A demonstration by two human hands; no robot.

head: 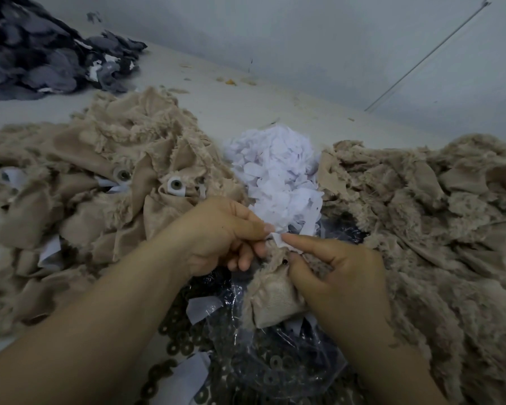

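The job looks about midway. Left of the left hand (216, 238), a done pile (114, 176) of beige fur pieces shows round eyes backed with white patches. Right of the right hand (333, 270), a raw pile (421, 217) of similar bulk waits. Between the hands sits the fur piece (275, 293), shaggy outside with a smooth woven backing. The right hand's curled fingers grip it, and the left hand pinches the patch (278, 239), a thin white scrap, just above a small black stud (285, 261). Just beyond the hands lies a papery, crumpled patch heap (278, 171). Below the wrists, dark ring washers (184, 337) spill round a clear, crinkly bag (289, 361).
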